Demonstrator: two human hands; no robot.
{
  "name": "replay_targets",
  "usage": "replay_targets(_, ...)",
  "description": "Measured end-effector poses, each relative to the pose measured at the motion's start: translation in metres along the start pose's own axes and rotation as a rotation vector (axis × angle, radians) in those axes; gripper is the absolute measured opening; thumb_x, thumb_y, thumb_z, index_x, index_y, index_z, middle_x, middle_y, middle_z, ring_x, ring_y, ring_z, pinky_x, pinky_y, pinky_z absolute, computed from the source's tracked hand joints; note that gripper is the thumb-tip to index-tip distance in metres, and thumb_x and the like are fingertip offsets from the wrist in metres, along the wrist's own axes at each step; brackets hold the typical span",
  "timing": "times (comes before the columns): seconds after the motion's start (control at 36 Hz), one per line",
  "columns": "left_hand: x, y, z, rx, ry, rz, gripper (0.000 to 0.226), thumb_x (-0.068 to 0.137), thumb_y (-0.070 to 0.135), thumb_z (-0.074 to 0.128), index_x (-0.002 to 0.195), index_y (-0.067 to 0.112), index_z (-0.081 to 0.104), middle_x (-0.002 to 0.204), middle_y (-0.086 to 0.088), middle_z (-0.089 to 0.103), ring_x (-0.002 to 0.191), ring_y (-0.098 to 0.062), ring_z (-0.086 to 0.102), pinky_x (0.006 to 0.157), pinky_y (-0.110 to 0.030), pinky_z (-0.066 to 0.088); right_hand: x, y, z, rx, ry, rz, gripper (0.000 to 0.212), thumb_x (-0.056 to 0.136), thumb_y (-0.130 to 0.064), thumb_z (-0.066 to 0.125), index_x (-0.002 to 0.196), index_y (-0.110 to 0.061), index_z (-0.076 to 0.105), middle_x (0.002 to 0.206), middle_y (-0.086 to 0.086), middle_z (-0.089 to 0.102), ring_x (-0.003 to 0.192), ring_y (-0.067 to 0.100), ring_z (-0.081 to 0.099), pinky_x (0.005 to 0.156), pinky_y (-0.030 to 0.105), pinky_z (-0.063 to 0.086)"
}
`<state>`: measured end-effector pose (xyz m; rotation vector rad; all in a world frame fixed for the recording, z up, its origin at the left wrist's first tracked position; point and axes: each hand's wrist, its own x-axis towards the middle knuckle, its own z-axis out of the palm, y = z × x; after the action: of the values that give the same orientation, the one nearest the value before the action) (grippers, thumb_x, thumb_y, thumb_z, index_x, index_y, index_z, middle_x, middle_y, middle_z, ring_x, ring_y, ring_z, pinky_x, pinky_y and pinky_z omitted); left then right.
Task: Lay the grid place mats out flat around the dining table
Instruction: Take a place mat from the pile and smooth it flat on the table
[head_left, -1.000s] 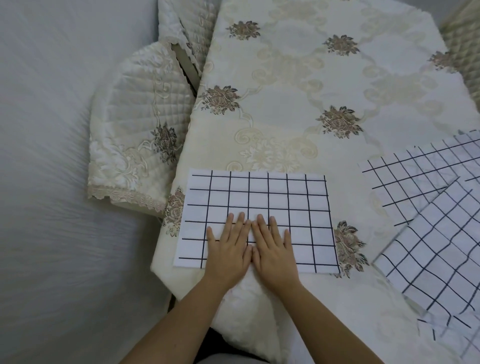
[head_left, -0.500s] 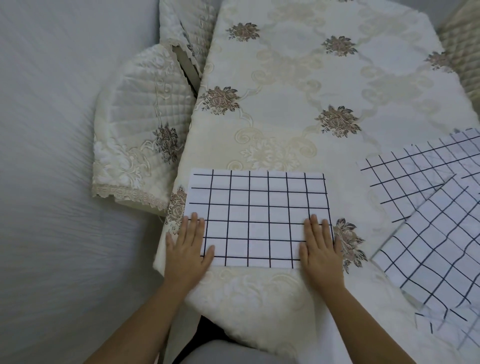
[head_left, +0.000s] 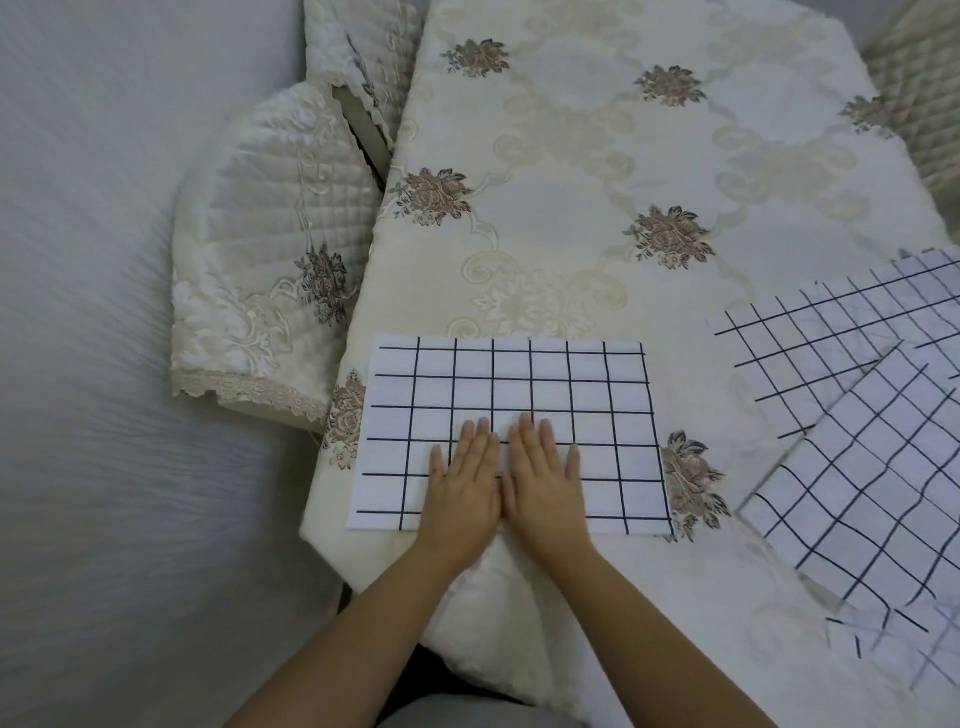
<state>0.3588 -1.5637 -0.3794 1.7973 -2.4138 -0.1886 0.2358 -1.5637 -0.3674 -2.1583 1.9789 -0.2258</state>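
Observation:
A white place mat with a black grid (head_left: 519, 384) lies flat on the near edge of the dining table (head_left: 597, 171), which is covered by a cream cloth with embroidered flowers. My left hand (head_left: 462, 493) and my right hand (head_left: 545, 488) lie side by side on the mat's near middle, palms down, fingers straight, pressing on it. At the right edge of the table more grid mats (head_left: 857, 467) lie overlapped at an angle; the lowest one hangs over the table's edge.
A chair with a quilted cream cover (head_left: 260, 249) stands against the table's left side. Another quilted chair back (head_left: 914, 98) shows at the far right corner. Pale grey floor (head_left: 104, 415) lies to the left.
Half a second ago my hands pressed the mat's left and right near corners. They have slid back together to the middle of the mat.

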Motion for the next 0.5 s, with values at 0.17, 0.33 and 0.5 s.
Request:
replay_targets(0.17, -0.009, -0.003, -0.003, -0.026, -0.052, -0.052, 0.055, 0.098, 0.034, 0.013, 0.149, 0.018, 0.007, 0.157, 0.0, 0.007, 0.145, -0.016, 0.0, 0.107, -0.054, 0.018, -0.005, 0.011, 0.007, -0.05, -0.01, -0.044, 0.054, 0.099, -0.04, 0.004, 0.144, -0.018, 0.026, 0.151, -0.003, 0.027, 0.146, 0.019, 0.0, 0.11, 0.05, 0.02)
replay_targets(0.33, -0.015, -0.025, -0.018, -0.02, -0.097, -0.121, 0.059, 0.086, 0.035, 0.032, 0.142, 0.015, 0.029, 0.149, -0.007, 0.035, 0.137, -0.024, 0.025, 0.098, -0.06, 0.035, -0.011, 0.044, -0.005, -0.035, -0.021, 0.026, 0.056, 0.092, -0.039, 0.028, 0.144, -0.02, 0.027, 0.151, 0.001, 0.031, 0.145, 0.019, 0.003, 0.109, 0.053, 0.02)
replay_targets(0.5, -0.027, -0.062, -0.025, -0.01, -0.088, -0.234, 0.057, 0.087, 0.031, 0.029, 0.141, 0.015, 0.03, 0.148, -0.01, 0.036, 0.136, -0.026, 0.027, 0.095, -0.062, 0.036, -0.022, 0.085, -0.02, -0.056, -0.034, 0.149, 0.054, 0.092, -0.04, 0.024, 0.143, -0.021, 0.027, 0.149, 0.003, 0.036, 0.138, 0.024, 0.02, 0.107, 0.052, 0.019)
